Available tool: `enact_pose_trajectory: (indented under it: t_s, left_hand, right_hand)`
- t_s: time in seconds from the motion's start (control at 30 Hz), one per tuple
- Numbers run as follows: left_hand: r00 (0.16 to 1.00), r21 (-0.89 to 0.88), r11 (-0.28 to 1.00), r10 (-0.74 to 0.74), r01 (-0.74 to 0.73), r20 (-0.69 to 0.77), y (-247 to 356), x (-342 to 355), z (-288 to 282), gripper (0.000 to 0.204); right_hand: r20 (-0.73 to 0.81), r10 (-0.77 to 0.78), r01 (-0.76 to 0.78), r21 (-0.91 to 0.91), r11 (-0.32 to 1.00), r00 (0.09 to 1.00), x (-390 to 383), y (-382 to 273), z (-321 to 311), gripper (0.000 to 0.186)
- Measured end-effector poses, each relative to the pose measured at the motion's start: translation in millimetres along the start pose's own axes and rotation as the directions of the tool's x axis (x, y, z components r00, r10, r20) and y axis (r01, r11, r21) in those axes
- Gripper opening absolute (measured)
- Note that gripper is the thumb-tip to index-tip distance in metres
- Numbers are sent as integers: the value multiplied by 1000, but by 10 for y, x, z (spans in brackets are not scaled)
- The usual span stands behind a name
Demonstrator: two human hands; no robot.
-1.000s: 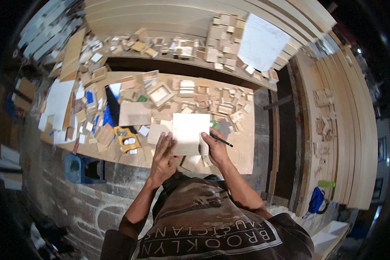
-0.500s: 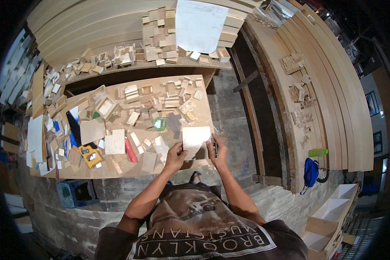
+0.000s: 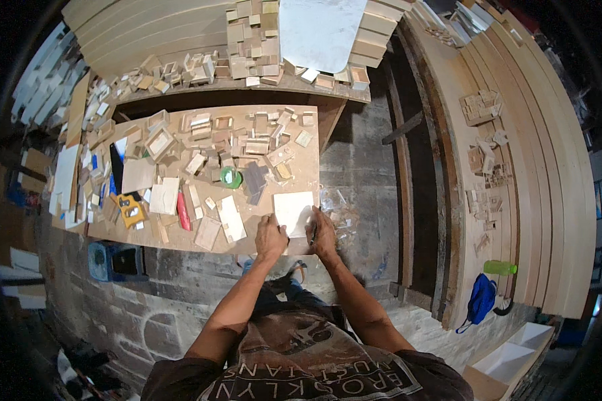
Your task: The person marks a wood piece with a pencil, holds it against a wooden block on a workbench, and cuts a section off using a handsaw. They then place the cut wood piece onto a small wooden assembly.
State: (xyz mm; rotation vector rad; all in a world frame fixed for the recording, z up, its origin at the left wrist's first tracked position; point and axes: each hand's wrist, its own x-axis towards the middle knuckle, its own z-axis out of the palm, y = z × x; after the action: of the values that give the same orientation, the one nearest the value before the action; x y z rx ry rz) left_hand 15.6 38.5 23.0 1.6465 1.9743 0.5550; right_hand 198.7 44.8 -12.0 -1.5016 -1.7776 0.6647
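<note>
Far to the left of your left hand, a yellow tool [image 3: 132, 209] lies among offcuts on the bench [image 3: 301, 179]; nearer that hand come a red tool [image 3: 183, 210] and a pale strip [image 3: 231, 219], none of them touched. Ahead and to the left of the hand stand a green cup [image 3: 231, 177] and dark sheets [image 3: 254, 182], with small boxes farther off. Your left hand [image 3: 271, 237] is closed on the near left edge of the panel [image 3: 293, 208], fingers bent, thumb along the side. The panel lies between your two hands at the bench's near right corner, apparently flat; a slight lift cannot be ruled out. Your right hand [image 3: 323, 234] is at the panel's right edge, gripping the dark pen [image 3: 312, 231] in its fingers; how firmly it also bears on the panel cannot be told. Progress, as judged: panel brought clear of the clutter, squared roughly to you and steadied, pen ready. No pen line can be made out on the pale face, so any marking looks undone, though glare and small scale could hide a faint one. Well to the right of your right hand, wooden frames [image 3: 481, 107] lie apart, uninvolved.
</note>
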Motion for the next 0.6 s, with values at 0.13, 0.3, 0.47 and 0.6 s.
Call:
enact_pose_trajectory:
  t_s: [0.13,0.3,0.47,0.6]
  left_hand:
    - [995,44,994,99,-97,-32,40,-31,-54,51]
    - [962,159,949,269,-272,41,-47,10,-77,66]
    - [938,237,908,344,-345,45,-198,107,-19,65]
    - [906,252,875,422,-413,21,-219,148,-15,64]
  right_hand:
    - [-118,40,-32,68,997,992,9,-99,-44,49]
    - [-184,72,-55,98,994,980,118,-108,-144,41]
    - [-14,243,-217,408,887,970,180,-224,-57,27]
    - [-21,325,-247,605,757,945,223,-145,325,13]
